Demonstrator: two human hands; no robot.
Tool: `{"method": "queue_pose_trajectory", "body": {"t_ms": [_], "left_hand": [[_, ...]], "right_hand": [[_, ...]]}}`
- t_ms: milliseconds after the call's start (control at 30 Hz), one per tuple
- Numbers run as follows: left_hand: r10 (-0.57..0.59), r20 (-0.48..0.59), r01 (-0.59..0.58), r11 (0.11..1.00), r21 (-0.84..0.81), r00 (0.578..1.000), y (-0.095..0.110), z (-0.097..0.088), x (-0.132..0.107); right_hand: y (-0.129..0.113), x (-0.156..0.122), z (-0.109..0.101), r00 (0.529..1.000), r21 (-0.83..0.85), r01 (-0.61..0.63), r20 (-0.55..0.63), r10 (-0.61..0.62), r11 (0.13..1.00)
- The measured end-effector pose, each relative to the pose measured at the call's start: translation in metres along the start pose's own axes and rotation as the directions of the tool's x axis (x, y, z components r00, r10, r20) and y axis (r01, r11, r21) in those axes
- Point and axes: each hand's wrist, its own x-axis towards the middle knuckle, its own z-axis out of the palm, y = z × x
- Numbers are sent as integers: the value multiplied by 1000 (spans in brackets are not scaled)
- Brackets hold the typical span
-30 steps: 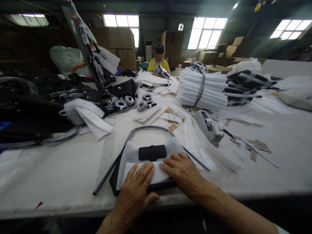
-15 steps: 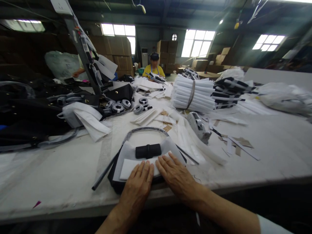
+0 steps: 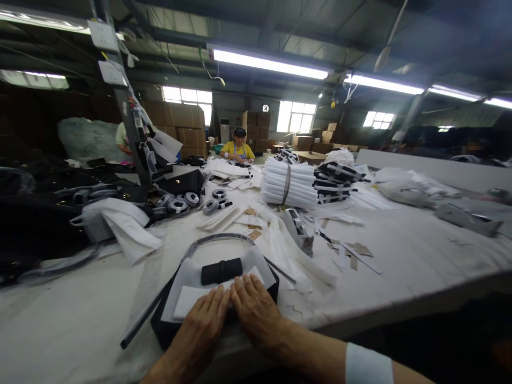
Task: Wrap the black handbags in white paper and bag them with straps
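A black handbag (image 3: pixel 161 323) lies flat near the table's front edge, its upper face partly covered by thin white wrapping (image 3: pixel 180 282). The wrapped handle (image 3: pixel 216 237) arches away from me. Across the middle sits a black, banded, roll-like piece (image 3: pixel 221 271). In front of it is a folded white padding sheet (image 3: pixel 186 302). My left hand (image 3: pixel 204 319) lies on this sheet with its fingers stretched out. Close beside it, my right hand (image 3: pixel 256 308) also presses on the sheet, fingers extended. Both palms partly hide the bag's near edge. A dark tube-like strip (image 3: pixel 143 320) sticks out at the left.
A tape dispenser (image 3: pixel 298 230) stands right of the bag, near paper scraps (image 3: pixel 354 250). Behind are a tied bundle of white rolls (image 3: pixel 276 184) and several coiled straps (image 3: pixel 177 205). Black bags (image 3: pixel 40 224) pile up at left. A co-worker in yellow (image 3: pixel 228 151) sits across the table.
My view has tilted up, showing more ceiling lights. The bag and both hands now appear lower and farther left. My hands remain on the padding, with their fingertips slightly closer together.
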Motion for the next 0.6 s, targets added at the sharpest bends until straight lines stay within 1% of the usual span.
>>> {"method": "queue_pose_trajectory", "body": {"t_ms": [100,167,233,300,367,433,533,600], "left_hand": [[-4,-21,4,1000,17,1000,-3,4,-2],[-3,-28,4,999,41,1000,-2,6,-3],[-32,-23,33,998,50,999,1,7,-2],[-91,-2,91,995,35,996,3,6,1],[-141,13,141,990,24,990,4,5,6],[-194,13,194,980,48,981,4,3,13],[-243,6,242,967,75,970,1,1,21],[-248,11,247,968,34,969,-1,-2,24]], "right_hand": [[4,4,-2,999,30,15,-37,-14,999],[10,7,-5,998,66,55,-20,-54,996],[17,12,-11,996,111,86,28,-90,990],[24,19,-19,989,146,98,96,-113,984],[30,27,-29,978,164,108,162,-135,981],[33,34,-39,963,171,124,216,-160,977],[30,40,-47,956,166,104,256,-145,981],[25,40,-45,972,148,66,215,-97,987]]}}
